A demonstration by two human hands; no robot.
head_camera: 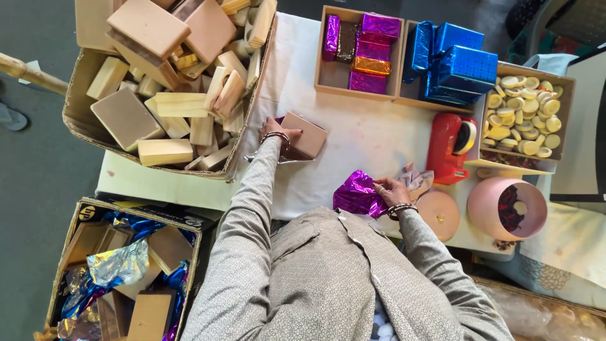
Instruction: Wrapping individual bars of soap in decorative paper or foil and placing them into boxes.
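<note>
- Wooden block (307, 134) lies on the white table (372, 136), just right of the big carton of wooden blocks (165, 88), and your left hand (278, 131) rests flat on its left end, fingers spread over the top rather than clenched.
- Under that block a dark sheet shows at its lower edge; what it is cannot be told.
- Your right hand (392, 191) pinches the purple foil sheet (357, 194) at its right edge, near the table's front edge and close to your body.
- Both wrists carry beaded bracelets, and both sleeves are grey.
- Just right of your right hand sits a crumpled pinkish cloth (415, 179), and beside it a round pink lid (439, 215).
- Farther right stands an open pink round box (508, 208) with dark pieces inside.
- Behind these, a red tape dispenser (449, 149) stands upright.
- At the back of the table, one tray (358, 52) holds purple and gold wrapped blocks, the next holds blue wrapped boxes (449, 61), and a third (525, 113) holds pale round discs.
- At your lower left, a second carton (120, 271) holds blocks mixed with blue and silver foil.
</note>
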